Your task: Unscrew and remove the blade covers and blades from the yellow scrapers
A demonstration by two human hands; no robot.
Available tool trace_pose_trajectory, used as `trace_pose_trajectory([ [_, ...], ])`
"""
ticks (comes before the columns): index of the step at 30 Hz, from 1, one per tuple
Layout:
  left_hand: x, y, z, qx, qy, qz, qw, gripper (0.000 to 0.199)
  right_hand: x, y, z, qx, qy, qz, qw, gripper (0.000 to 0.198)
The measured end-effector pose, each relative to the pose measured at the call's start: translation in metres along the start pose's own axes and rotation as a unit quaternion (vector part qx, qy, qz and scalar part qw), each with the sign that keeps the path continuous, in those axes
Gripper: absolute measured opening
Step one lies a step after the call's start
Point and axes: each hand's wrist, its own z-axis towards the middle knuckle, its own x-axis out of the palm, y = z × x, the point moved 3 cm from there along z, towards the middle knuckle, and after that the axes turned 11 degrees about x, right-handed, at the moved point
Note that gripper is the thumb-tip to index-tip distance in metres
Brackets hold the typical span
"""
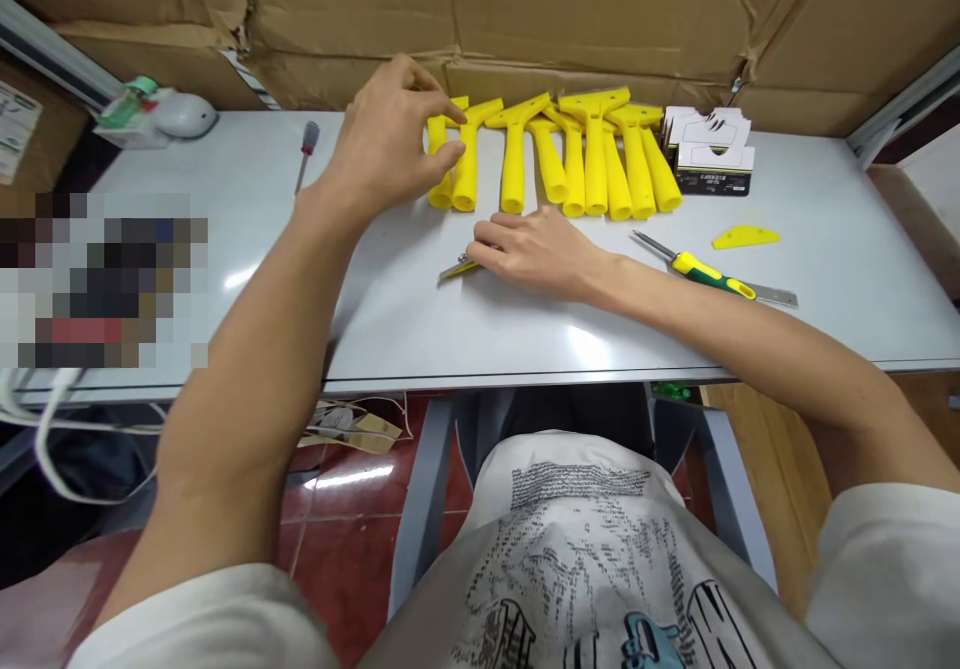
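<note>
My left hand (394,134) is raised at the left end of a row of yellow scraper handles (512,164). Its thumb and forefinger are apart, close to a yellow handle (466,164) near that end; whether they touch it I cannot tell. Low over the table, the fingers of my right hand (544,254) are closed on a flat yellow-and-metal piece (456,270), mostly hidden by them. Several handles lie side by side, T-shaped heads toward the cardboard and round ends toward me.
To the right are a green-and-yellow screwdriver (709,274), a metal strip (776,295), a yellow plate (746,237) and a stack of printed cards (711,154). Another screwdriver (307,149) lies behind my left forearm. Cardboard (600,9) walls the table's back.
</note>
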Motion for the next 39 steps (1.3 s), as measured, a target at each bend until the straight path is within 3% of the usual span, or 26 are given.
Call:
trace_pose_trajectory([
  [4, 0.01, -0.002, 0.004, 0.042, -0.001, 0.002, 0.999, 0.033, -0.014, -0.004, -0.014, 0.093, 0.0, -0.047, 0.995, 0.043],
  [9, 0.027, -0.016, 0.011, 0.119, 0.057, -0.035, 0.991, 0.027, -0.019, -0.008, -0.03, 0.203, -0.004, -0.04, 0.978, 0.046],
  [14, 0.038, -0.021, 0.007, 0.147, 0.128, -0.058, 0.979, 0.027, -0.005, 0.008, -0.014, 0.171, 0.033, -0.035, 0.984, 0.052],
  [20, 0.049, -0.025, -0.005, 0.137, 0.088, -0.043, 0.986, 0.051, -0.004, 0.026, -0.003, 0.135, 0.035, 0.008, 0.99, 0.058],
  [23, 0.056, -0.027, -0.007, 0.14, 0.097, -0.028, 0.985, 0.051, -0.006, 0.022, -0.014, 0.14, 0.035, 0.016, 0.989, 0.058],
  [29, 0.066, -0.039, -0.005, 0.073, 0.128, -0.043, 0.988, 0.048, 0.004, -0.015, -0.067, 0.137, -0.088, 0.052, 0.985, 0.042],
  [33, 0.066, -0.055, -0.006, 0.05, 0.072, -0.106, 0.99, 0.05, 0.011, -0.041, -0.096, 0.167, -0.159, 0.164, 0.959, 0.034],
  [37, 0.055, -0.066, 0.0, 0.047, 0.043, -0.117, 0.991, 0.04, 0.009, -0.055, -0.107, 0.246, -0.138, 0.345, 0.895, 0.051],
  [39, 0.045, -0.078, 0.007, 0.056, 0.011, -0.113, 0.992, 0.039, 0.006, -0.059, -0.109, 0.277, -0.129, 0.401, 0.864, 0.051],
])
